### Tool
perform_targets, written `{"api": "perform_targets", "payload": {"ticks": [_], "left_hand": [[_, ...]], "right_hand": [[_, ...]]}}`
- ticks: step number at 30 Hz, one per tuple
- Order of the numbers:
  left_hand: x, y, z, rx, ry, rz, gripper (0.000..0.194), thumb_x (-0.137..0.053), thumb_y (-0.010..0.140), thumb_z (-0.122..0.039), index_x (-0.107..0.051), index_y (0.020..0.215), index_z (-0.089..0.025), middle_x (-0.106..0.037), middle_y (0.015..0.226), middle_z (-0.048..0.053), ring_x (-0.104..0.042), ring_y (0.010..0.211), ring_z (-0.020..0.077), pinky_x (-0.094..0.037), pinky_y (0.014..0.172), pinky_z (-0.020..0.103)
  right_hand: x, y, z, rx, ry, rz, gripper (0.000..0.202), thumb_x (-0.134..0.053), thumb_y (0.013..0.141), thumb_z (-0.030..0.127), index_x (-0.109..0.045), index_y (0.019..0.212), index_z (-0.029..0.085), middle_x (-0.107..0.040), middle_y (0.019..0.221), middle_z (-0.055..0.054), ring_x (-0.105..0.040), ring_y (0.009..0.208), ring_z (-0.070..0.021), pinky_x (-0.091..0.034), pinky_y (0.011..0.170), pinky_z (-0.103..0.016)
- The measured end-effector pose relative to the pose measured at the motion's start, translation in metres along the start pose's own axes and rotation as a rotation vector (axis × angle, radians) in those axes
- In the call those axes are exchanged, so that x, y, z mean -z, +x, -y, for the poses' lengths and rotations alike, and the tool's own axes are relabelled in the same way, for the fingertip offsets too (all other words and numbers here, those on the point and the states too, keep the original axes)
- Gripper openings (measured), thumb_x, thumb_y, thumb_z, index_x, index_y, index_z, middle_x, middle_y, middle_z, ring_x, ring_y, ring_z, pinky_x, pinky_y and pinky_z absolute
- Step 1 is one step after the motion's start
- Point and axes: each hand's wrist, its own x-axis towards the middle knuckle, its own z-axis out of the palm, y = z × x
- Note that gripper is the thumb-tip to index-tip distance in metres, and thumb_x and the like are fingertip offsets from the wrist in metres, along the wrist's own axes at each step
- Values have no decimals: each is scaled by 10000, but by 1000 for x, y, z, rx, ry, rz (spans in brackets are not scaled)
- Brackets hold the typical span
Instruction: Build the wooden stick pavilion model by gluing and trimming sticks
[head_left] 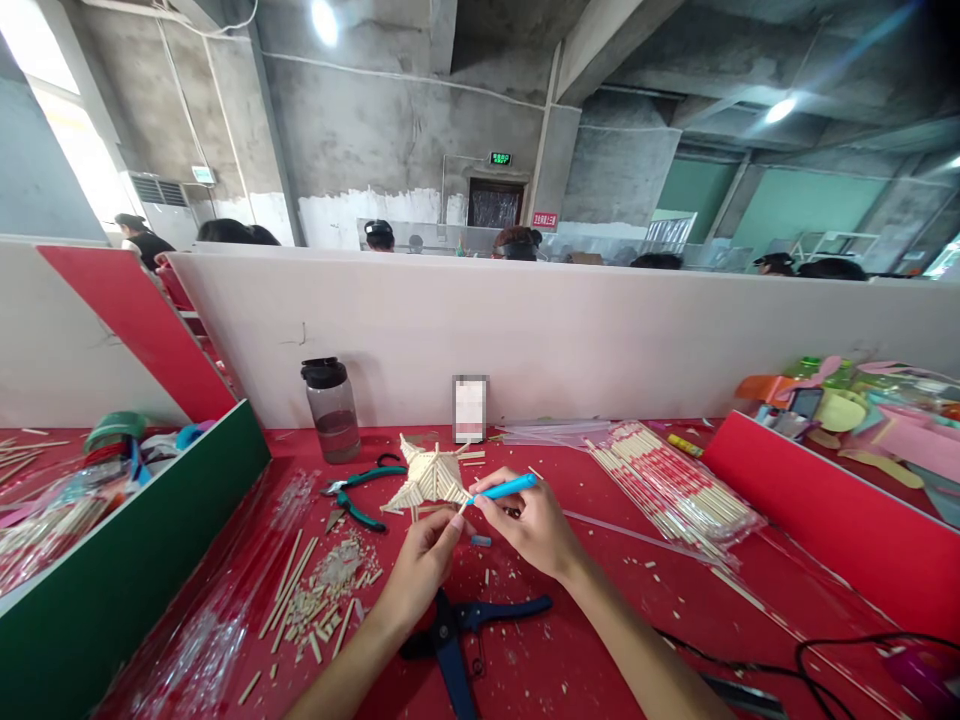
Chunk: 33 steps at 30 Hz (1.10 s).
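My left hand (429,552) pinches a short wooden stick (463,508) between thumb and fingers. A blue pen (506,488) is gripped in my right hand (536,525), its tip at the upper end of that stick. Just beyond my fingers stands a star-shaped piece built from pale wooden sticks (433,475); whether the held stick touches it I cannot tell. A small blue cap (481,541) lies on the table between my hands. Green-handled pliers (364,492) rest left of the star. Below my hands is a dark blue hand cutter (450,635).
Cut stick bits (322,605) litter the red table (600,640) at left. A bottle (330,412) and a blurred upright rectangle (470,408) stand near the white partition (562,340). Bagged chopsticks (667,485) lie right, beside a red divider (832,530); a green divider (142,540) borders the left.
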Motion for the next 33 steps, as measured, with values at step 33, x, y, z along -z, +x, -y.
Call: {"api": "perform_targets", "payload": {"ticks": [33], "left_hand": [[2, 3, 4, -8, 1, 3, 557, -631, 787, -695, -624, 826, -140, -286, 494, -117, -194, 402, 46, -124, 406, 200]], "right_hand": [[1, 0, -4, 48, -103, -8, 115, -664, 906, 312, -724, 964, 232, -752, 913, -24, -711, 843, -179, -547, 775, -273]]}}
